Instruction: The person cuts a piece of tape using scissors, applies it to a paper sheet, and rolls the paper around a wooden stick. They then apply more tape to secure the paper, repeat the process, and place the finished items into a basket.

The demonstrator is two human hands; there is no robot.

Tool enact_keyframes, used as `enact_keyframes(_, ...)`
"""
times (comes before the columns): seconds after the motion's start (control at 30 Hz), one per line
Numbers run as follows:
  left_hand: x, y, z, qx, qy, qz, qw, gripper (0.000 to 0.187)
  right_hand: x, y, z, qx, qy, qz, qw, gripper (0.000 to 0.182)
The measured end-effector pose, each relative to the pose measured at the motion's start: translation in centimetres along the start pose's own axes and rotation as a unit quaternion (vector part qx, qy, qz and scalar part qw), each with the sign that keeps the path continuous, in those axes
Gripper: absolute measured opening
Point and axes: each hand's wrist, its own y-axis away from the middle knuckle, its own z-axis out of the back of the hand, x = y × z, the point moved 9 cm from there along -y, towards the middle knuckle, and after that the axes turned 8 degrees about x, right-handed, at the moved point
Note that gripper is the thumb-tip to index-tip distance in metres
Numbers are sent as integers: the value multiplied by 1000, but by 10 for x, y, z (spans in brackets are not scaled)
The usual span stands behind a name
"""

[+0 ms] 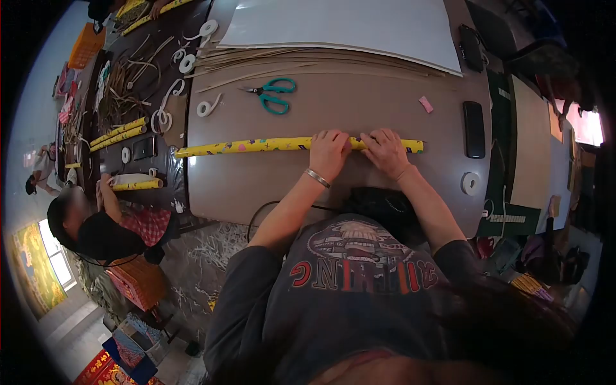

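A long yellow patterned paper roll (256,145) lies across the brown table in front of me. My left hand (329,155), with a metal bracelet on its wrist, is closed over the roll right of its middle. Close beside it, my right hand (386,153) grips the same roll nearer its right end. The undersides of the fingers are hidden. Beyond the roll lie teal-handled scissors (274,96) with their handles apart, and a small roll of white tape (206,108).
Large white sheets (340,29) and thin brown strips (256,62) lie at the table's far side. A black phone (474,129), a pink scrap (425,104) and another tape roll (471,183) are to the right. A co-worker (96,224) handles a yellow roll (138,183) at left.
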Motion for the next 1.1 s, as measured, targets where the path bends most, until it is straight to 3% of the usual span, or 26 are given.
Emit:
enact_keyframes(0.43,-5,17,8,-91,-10,-86,992,16,1,0,-1,-6,-4,9,1000,46)
enact_keyframes(0.53,-12,18,5,-62,-32,-82,994,28,1,-2,-1,8,-4,2,1000,46)
enact_keyframes(0.63,-10,10,-20,76,-91,25,993,50,1,-3,-2,14,-6,6,1000,45)
enact_keyframes(0.97,-17,29,-20,37,-129,-33,990,44,-3,-6,-3,42,-7,6,999,41)
enact_keyframes(1.07,-21,32,-17,54,-125,-68,988,41,-5,-9,-4,61,-13,0,998,42)
enact_keyframes(1.1,-23,37,-15,43,-53,-125,990,39,-5,-9,-4,61,-13,1,998,42)
